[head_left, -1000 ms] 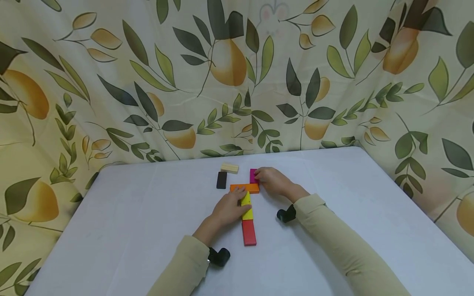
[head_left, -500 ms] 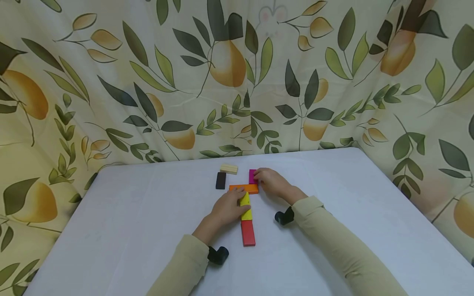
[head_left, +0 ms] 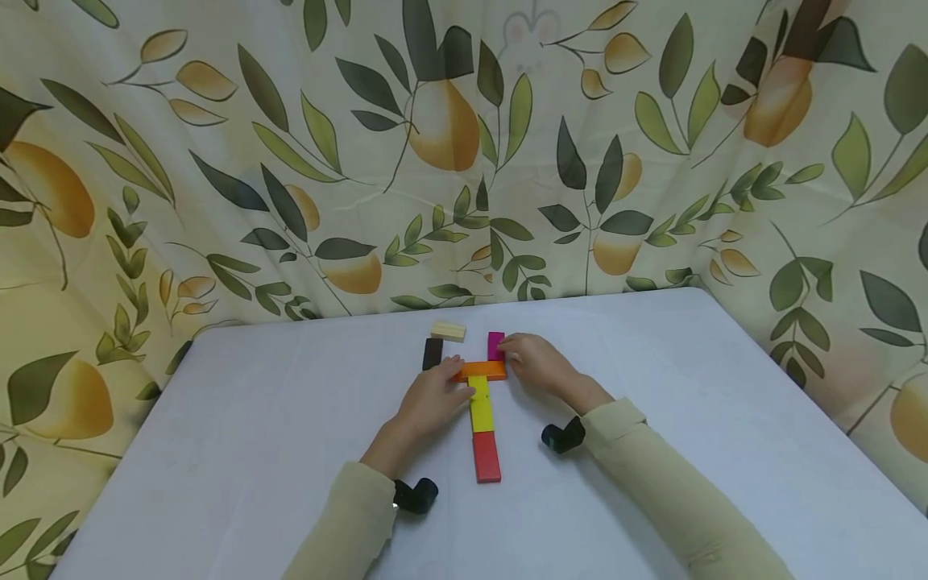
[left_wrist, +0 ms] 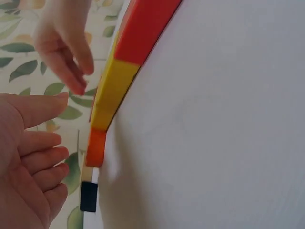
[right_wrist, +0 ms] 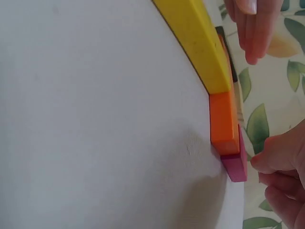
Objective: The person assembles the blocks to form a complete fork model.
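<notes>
Flat on the white table, a red block [head_left: 486, 457] and a yellow block [head_left: 482, 404] form a column that meets an orange block [head_left: 482, 370] lying crosswise. A magenta block [head_left: 496, 345] stands off the orange block's far right end. My left hand [head_left: 429, 396] hovers by the orange block's left end, fingers loosely bent with nothing between them in the left wrist view. My right hand [head_left: 542, 366] is beside the magenta block; in the right wrist view a small gap separates its fingertips [right_wrist: 259, 163] from the block, and it holds nothing.
A black block [head_left: 432, 353] lies just beyond my left fingertips. Behind it sits a pale wooden block [head_left: 449, 331]. A curtain [head_left: 464, 161] with fruit and leaves hangs beyond the table's far edge.
My left hand has come off the yellow block and moved left and slightly away toward the black block. My right hand has drawn slightly right, off the magenta block. The blocks look unmoved.
</notes>
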The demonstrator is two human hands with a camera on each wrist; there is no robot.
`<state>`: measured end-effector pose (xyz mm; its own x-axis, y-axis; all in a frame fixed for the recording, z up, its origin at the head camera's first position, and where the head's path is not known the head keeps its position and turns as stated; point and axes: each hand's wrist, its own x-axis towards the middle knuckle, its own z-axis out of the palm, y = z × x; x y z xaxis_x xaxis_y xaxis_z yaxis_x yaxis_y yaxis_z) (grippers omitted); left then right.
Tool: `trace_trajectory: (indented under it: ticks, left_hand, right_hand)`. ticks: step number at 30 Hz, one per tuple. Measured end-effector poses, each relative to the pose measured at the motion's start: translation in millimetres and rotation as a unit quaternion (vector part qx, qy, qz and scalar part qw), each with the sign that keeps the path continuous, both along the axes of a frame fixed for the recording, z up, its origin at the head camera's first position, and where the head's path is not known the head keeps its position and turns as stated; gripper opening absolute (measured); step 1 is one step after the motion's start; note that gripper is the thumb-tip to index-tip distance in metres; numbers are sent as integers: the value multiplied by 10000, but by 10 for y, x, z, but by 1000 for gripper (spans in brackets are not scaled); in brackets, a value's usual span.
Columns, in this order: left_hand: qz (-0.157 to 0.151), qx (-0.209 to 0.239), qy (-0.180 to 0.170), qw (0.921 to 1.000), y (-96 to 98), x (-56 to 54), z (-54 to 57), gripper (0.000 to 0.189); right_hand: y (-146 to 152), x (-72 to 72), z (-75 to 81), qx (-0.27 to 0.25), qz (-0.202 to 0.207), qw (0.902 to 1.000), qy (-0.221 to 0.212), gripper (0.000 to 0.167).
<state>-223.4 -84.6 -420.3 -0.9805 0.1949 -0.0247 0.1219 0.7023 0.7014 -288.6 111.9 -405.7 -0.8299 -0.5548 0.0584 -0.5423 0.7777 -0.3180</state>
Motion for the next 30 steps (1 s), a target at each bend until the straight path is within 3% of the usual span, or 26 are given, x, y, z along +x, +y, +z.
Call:
trace_trajectory:
  ticks: [5, 9, 16, 23, 30]
  left_hand:
    - [99, -207, 213, 9995, -94, -39, 27, 57]
    - [280, -95, 63, 9995, -125, -71, 20, 61]
    - [777, 93, 15, 9969, -209, -168, 66, 61]
    - [869, -362, 87, 9955, -236, -334, 91, 62]
    - [947, -731, -44, 9928, -220, -511, 91, 59]
  right_hand:
    - [16, 96, 0, -328, -273, 9987, -292, 33]
    - [12, 177, -7, -498, -374, 9971, -439, 34]
    - [-49, 340, -33, -572, -181, 9978, -298, 30]
    - [-108, 497, -16, -740, -35, 9966, -367, 30]
    - [-137, 561, -25, -521, 275, 9982, -148, 33]
